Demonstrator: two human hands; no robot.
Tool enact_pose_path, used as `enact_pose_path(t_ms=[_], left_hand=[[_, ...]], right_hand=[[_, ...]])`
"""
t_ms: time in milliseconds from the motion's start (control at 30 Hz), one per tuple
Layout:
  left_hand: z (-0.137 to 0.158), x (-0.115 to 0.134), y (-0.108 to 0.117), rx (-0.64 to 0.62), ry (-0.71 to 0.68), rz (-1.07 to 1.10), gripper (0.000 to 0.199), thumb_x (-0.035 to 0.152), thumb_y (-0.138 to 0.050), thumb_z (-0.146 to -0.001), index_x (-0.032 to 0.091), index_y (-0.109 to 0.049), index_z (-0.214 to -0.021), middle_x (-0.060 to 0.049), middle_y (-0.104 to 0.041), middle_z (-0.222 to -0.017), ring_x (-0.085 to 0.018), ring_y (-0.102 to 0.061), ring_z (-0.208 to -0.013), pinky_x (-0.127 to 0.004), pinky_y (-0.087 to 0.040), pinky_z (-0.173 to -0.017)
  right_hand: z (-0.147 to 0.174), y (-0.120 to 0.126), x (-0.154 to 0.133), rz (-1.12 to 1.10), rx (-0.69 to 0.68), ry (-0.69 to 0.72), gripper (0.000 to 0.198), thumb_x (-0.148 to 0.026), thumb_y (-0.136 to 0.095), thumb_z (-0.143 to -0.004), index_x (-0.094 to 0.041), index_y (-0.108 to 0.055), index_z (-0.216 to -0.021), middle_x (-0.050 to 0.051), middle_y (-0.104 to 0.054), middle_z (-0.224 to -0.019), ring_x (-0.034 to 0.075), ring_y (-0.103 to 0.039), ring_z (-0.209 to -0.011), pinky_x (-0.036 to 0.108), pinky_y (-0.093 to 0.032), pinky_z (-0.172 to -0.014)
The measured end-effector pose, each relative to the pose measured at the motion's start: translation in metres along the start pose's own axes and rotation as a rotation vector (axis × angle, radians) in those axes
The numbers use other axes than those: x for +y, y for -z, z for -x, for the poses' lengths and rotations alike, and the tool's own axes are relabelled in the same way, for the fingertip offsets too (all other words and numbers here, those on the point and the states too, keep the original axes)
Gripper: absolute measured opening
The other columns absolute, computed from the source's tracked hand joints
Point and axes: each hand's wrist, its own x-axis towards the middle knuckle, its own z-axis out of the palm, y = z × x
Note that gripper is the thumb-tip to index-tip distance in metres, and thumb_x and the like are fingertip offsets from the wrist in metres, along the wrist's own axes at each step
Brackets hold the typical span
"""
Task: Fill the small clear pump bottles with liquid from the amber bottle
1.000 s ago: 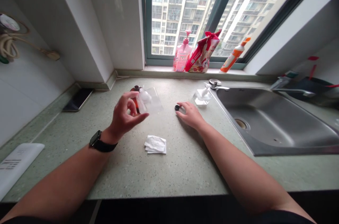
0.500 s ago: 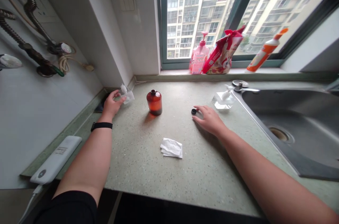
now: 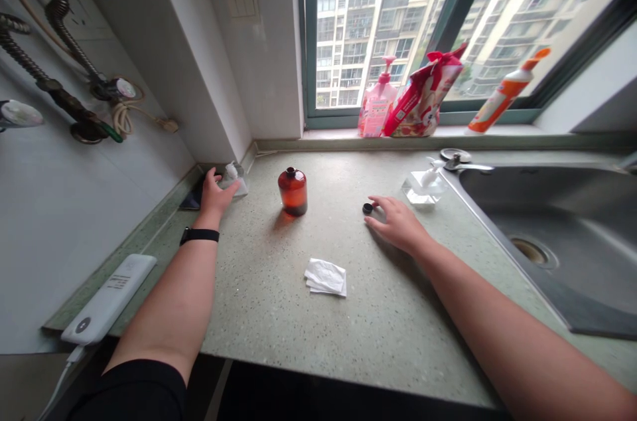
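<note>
My left hand (image 3: 217, 196), a black band on its wrist, is at the back left beside a small clear pump bottle (image 3: 239, 183). Its thumb and fingers are apart; the thumb reaches in front of the bottle, and I cannot tell whether it touches. An amber bottle (image 3: 292, 192) with an uncapped neck stands upright between my hands. On the right, a small black cap (image 3: 367, 208) lies on the counter at the fingertips of my right hand (image 3: 394, 222). Those fingers are spread around the cap's near side without a visible grip. A folded white tissue (image 3: 326, 276) lies nearer me.
Another clear pump bottle (image 3: 423, 187) stands by the steel sink (image 3: 497, 261). A pink pump bottle (image 3: 377, 105), a red bag (image 3: 425, 99) and an orange-white bottle (image 3: 507, 95) line the windowsill. A white power strip (image 3: 109, 298) lies along the left edge, a dark flat object (image 3: 194, 195) behind it.
My left hand has opened from the clear pump bottle, which now stands on the counter at the back left. The view has shifted slightly; the cap and amber bottle stay in place.
</note>
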Motion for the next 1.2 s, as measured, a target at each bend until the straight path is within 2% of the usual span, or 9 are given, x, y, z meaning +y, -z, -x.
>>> enact_pose_path(t_ms=[133,367,567,667,800,867,1033,1133,1200], left_hand=[[0.006,0.006,-0.007,0.063,-0.030,-0.007,0.112,0.050,-0.097,-0.065,0.013,-0.040,-0.154,-0.028,-0.059,-0.146,-0.044,-0.057,-0.141,-0.058,-0.047,-0.119],[-0.013,-0.024,-0.031,0.180,-0.142,0.130,0.085,0.042,-0.098,-0.055,0.021,-0.050,-0.122,-0.011,-0.066,-0.109,-0.044,-0.063,-0.124,-0.063,-0.056,-0.103],[-0.016,-0.028,-0.032,0.209,-0.194,0.177,0.084,0.051,-0.096,-0.055,0.022,-0.051,-0.120,-0.010,-0.065,-0.111,-0.045,-0.062,-0.122,-0.068,-0.055,-0.100],[-0.011,-0.015,-0.022,0.286,-0.144,0.125,0.096,0.054,-0.096,-0.053,0.018,-0.052,-0.130,-0.015,-0.064,-0.126,-0.050,-0.056,-0.132,-0.074,-0.049,-0.107],[0.008,0.018,-0.001,0.355,-0.345,0.283,0.072,0.053,-0.079,-0.084,0.028,-0.050,-0.145,-0.009,-0.059,-0.143,-0.034,-0.066,-0.118,-0.047,-0.058,-0.080],[0.024,0.041,0.008,0.415,-0.455,0.350,0.068,0.046,-0.076,-0.087,0.031,-0.050,-0.147,-0.006,-0.061,-0.139,-0.020,-0.064,-0.089,-0.033,-0.046,-0.058],[0.080,0.092,0.012,0.290,-0.788,0.355,0.048,0.033,-0.073,-0.091,0.027,-0.056,-0.135,0.001,-0.072,-0.106,-0.007,-0.038,-0.050,-0.028,-0.037,-0.051],[0.116,0.108,0.001,-0.061,-0.965,0.268,0.036,0.036,-0.069,-0.098,0.026,-0.061,-0.132,-0.003,-0.078,-0.109,-0.010,-0.051,-0.054,-0.029,-0.048,-0.056],[0.135,0.113,-0.009,-0.287,-0.985,0.247,0.053,0.044,-0.070,-0.100,0.025,-0.055,-0.147,-0.008,-0.078,-0.128,-0.013,-0.060,-0.060,-0.033,-0.058,-0.067]], right_hand=[[-0.002,0.021,-0.011,-0.131,0.154,-0.029,0.049,-0.048,-0.065,-0.094,-0.023,-0.066,-0.137,0.015,-0.075,-0.124,0.035,-0.071,-0.118,0.055,-0.055,-0.108],[-0.009,0.059,0.014,0.037,0.622,-0.237,0.068,-0.045,-0.060,-0.097,-0.019,-0.044,-0.158,0.023,-0.058,-0.148,0.042,-0.052,-0.145,0.063,-0.039,-0.123],[-0.019,0.038,0.059,-0.086,0.572,-0.521,0.102,-0.057,-0.079,-0.079,-0.016,-0.033,-0.161,0.028,-0.053,-0.150,0.045,-0.051,-0.144,0.063,-0.040,-0.121],[-0.025,0.030,0.068,-0.135,0.555,-0.560,0.100,-0.054,-0.079,-0.075,-0.016,-0.037,-0.157,0.029,-0.054,-0.151,0.043,-0.055,-0.140,0.061,-0.043,-0.119],[-0.031,0.033,0.074,-0.164,0.597,-0.552,0.085,-0.050,-0.074,-0.076,-0.017,-0.048,-0.149,0.026,-0.060,-0.146,0.039,-0.060,-0.135,0.056,-0.048,-0.116],[-0.031,0.038,0.073,-0.166,0.604,-0.557,0.082,-0.051,-0.073,-0.077,-0.016,-0.050,-0.148,0.026,-0.062,-0.146,0.038,-0.062,-0.133,0.056,-0.048,-0.116],[-0.023,0.045,0.047,-0.278,0.525,-0.416,0.088,-0.060,-0.067,-0.086,-0.019,-0.041,-0.159,0.021,-0.062,-0.149,0.033,-0.066,-0.129,0.049,-0.058,-0.105],[-0.014,0.040,0.015,-0.420,0.398,-0.245,0.087,-0.057,-0.067,-0.090,-0.024,-0.035,-0.164,0.018,-0.062,-0.150,0.029,-0.068,-0.127,0.048,-0.060,-0.106],[-0.008,0.033,-0.009,-0.566,0.303,-0.144,0.086,-0.055,-0.071,-0.089,-0.026,-0.036,-0.162,0.016,-0.064,-0.146,0.028,-0.069,-0.126,0.048,-0.059,-0.109]])
